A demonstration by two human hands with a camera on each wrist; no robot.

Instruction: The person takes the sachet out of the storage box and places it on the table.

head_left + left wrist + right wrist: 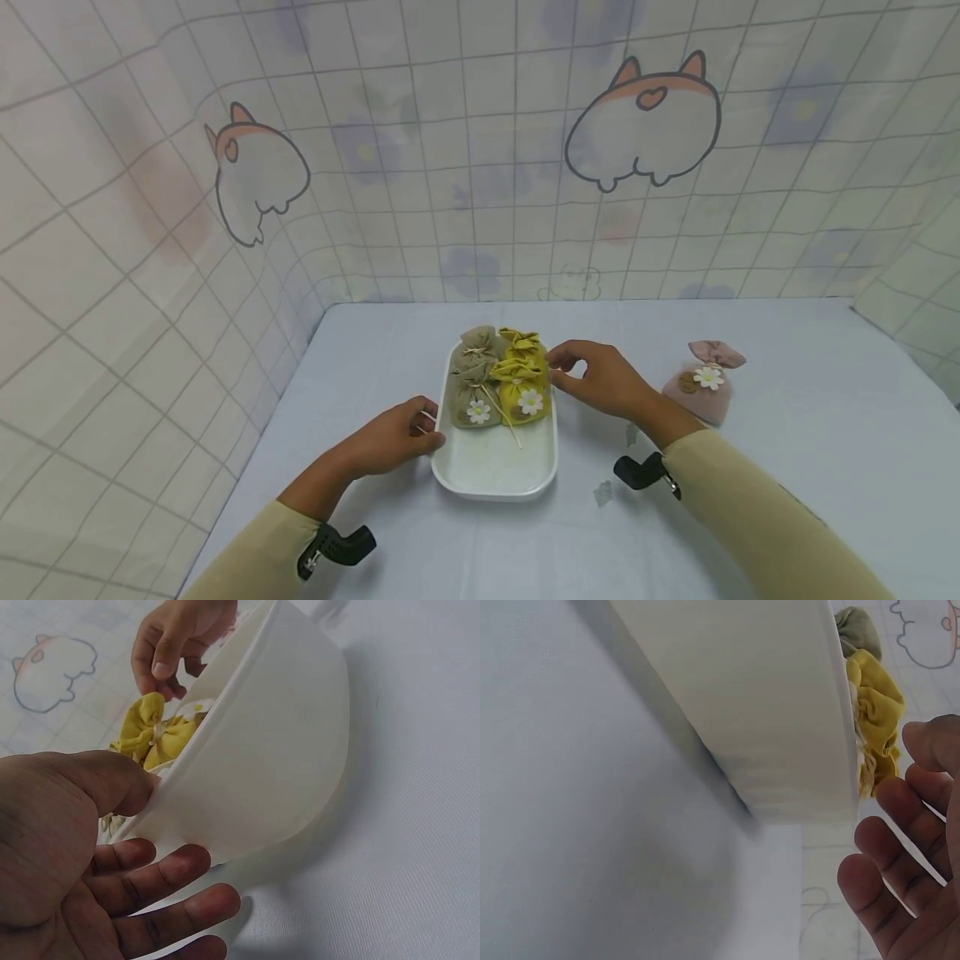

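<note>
A white tray (491, 471) holds two greyish-beige drawstring pouches (474, 400) and two mustard-yellow pouches (521, 396), the front ones with white daisies. At its left side is my left hand (397, 437); the left wrist view has the thumb (131, 784) right at the rim and the other fingers (180, 870) loosely extended by the outer wall. My right hand (603, 379) is beside the tray's right rim, close to the yellow pouches. Its fingers (877, 840) are spread and slightly bent, with nothing between them in the right wrist view.
A pink pouch (697, 396) with a daisy and a brown patch lies on the white-covered table (810, 467), right of my right forearm. Small greyish patches (603, 493) mark the cover. A checked fabric backdrop (480, 150) with cartoon animals rises behind and at the sides.
</note>
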